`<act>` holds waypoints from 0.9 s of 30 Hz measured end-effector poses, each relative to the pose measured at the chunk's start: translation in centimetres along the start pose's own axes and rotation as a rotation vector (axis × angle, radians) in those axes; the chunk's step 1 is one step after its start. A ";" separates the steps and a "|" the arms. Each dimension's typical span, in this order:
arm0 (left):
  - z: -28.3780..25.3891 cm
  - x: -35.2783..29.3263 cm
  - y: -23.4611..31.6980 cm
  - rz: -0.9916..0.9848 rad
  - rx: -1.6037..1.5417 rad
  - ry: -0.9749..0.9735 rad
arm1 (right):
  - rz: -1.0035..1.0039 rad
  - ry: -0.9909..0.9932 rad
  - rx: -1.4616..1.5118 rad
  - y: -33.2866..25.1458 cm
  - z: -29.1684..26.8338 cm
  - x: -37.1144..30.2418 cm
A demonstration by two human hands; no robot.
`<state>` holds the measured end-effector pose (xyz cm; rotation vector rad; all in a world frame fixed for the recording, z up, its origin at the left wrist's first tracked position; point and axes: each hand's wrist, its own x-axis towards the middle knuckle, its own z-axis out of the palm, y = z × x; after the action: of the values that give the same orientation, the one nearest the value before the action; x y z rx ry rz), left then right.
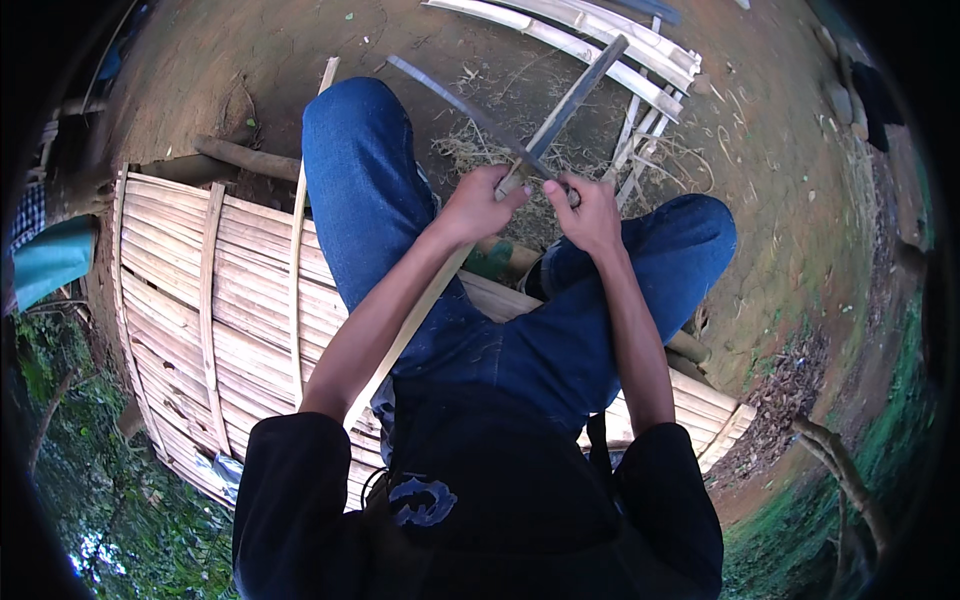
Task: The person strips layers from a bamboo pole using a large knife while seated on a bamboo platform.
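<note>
Spread knees (pixel 358 120) on the slatted platform (pixel 255 270) apparently leave working room between them, where the long bamboo strip (pixel 578 98) slants away. The left hand (pixel 478 208) wraps its grip round the strip, likely to steady it; the right hand (pixel 590 212) clenches its grip on the knife (pixel 455 100), presumably to control the blade crossing the strip. Beyond are shavings (pixel 475 145) and split bamboo lengths (pixel 640 84).
</note>
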<state>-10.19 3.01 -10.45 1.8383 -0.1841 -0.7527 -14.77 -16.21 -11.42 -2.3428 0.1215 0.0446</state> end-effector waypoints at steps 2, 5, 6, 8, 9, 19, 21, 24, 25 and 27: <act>0.1 0.1 -0.9 0.116 0.025 0.073 | -0.043 -0.004 -0.069 -0.7 0.1 -0.2; 0.1 0.3 -1.2 0.168 0.131 0.133 | 0.021 -0.015 -0.098 -0.9 0.0 0.4; 0.0 0.0 -1.2 0.079 0.138 0.096 | 0.048 0.000 -0.132 -0.9 -0.1 0.6; 0.1 -0.4 -0.6 0.070 0.256 0.145 | 0.105 0.010 -0.178 -0.5 -0.4 1.0; 0.3 -0.6 -0.3 0.064 0.315 0.169 | 0.111 0.011 -0.178 -0.4 -0.3 1.2; -0.2 -0.5 -1.7 0.068 0.190 0.069 | 0.132 0.019 -0.208 -0.4 0.0 1.0; -0.8 -0.5 -1.3 -0.107 -0.151 -0.050 | 0.149 0.035 -0.168 -0.1 0.1 1.1; -2.4 -1.1 0.2 -0.256 -0.660 -0.141 | 0.185 0.085 -0.125 1.1 -0.1 1.2; -3.2 -1.5 0.3 -0.285 -0.827 -0.151 | 0.187 0.098 -0.113 1.0 -0.2 1.3; -4.0 -1.7 -0.5 -0.253 -0.995 -0.176 | 0.193 0.126 -0.090 0.9 -0.4 1.2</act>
<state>-9.30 7.17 -9.37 0.8524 0.2822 -0.9513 -13.65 -17.18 -11.83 -2.4159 0.4155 -0.0034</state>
